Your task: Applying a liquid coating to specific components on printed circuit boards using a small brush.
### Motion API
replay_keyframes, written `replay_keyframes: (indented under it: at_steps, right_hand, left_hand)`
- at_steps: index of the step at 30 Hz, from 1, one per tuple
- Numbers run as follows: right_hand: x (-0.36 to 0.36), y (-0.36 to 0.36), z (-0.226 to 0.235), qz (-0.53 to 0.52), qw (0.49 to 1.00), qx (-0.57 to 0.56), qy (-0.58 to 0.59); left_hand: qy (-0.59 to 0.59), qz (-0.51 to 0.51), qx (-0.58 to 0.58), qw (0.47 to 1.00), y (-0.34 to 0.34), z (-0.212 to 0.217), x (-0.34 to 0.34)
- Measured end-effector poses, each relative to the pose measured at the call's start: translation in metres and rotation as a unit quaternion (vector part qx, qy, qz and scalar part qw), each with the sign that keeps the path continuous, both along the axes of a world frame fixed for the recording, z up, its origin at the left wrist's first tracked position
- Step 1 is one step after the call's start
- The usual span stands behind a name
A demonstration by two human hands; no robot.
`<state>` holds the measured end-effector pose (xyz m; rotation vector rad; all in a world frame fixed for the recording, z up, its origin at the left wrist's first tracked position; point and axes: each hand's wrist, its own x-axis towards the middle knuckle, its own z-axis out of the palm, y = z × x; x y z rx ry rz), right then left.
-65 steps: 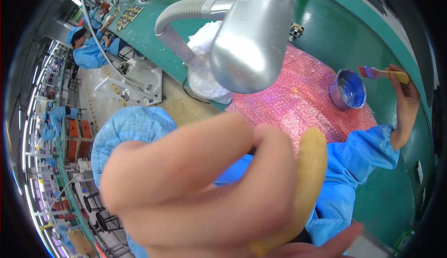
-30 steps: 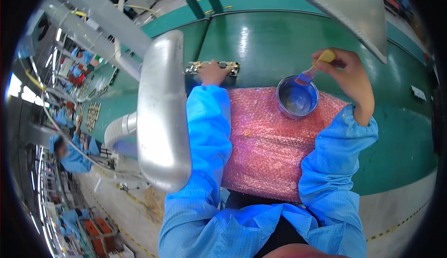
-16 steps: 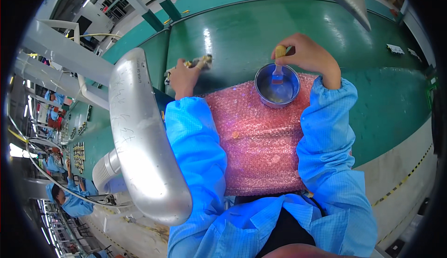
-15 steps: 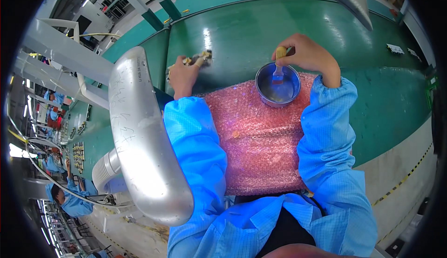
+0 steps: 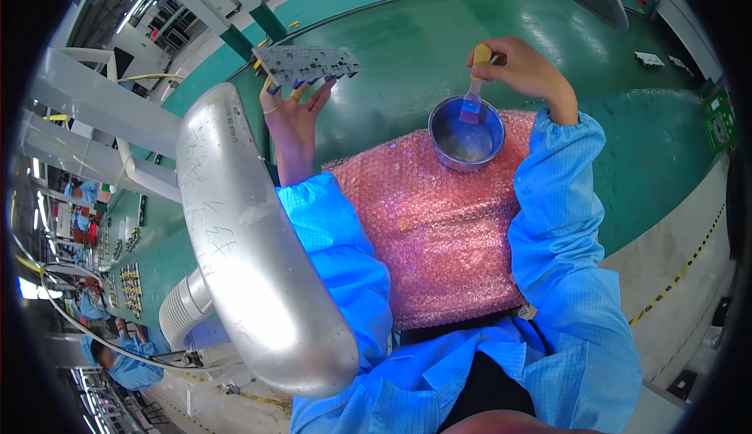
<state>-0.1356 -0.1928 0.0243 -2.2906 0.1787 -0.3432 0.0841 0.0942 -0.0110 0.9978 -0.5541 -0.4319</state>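
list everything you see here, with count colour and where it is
workbench: 1 main one, green, across the middle
bubble wrap: 1 sheet, pink, centre, over the near side of the workbench
bowl: 1, silver, on the far part of the bubble wrap
brush: 1, yellow handle, bristles over the bowl
circuit board: 1, grey, upper left, raised
small flat pieces: 2, whitish, far right of the workbench
metal hood: 1, silver, left foreground
posts: several, grey, upper left
co-workers: several, blue clothing, far left
sleeves: 2, blue, either side of the bubble wrap
left hand: 1, bare, holding the circuit board
right hand: 1, bare, gripping the brush
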Motion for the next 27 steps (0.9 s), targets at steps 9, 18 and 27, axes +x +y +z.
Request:
replay_keyframes:
  at_steps: [9,18,27]
  right_hand:
    - [-0.001,-0.011,-0.004,-0.087,0.996,-0.014,-0.032]
    - [-0.013,0.003,0.014,-0.106,0.992,-0.037,-0.063]
    - [-0.010,0.000,0.010,0.023,0.997,0.057,-0.050]
  left_hand:
    - [0.028,-0.063,-0.084,0.994,-0.003,0.004,-0.002]
    - [0.040,-0.029,-0.114,0.992,-0.004,0.003,-0.001]
    - [0.050,-0.035,-0.126,0.990,-0.007,0.003,-0.001]
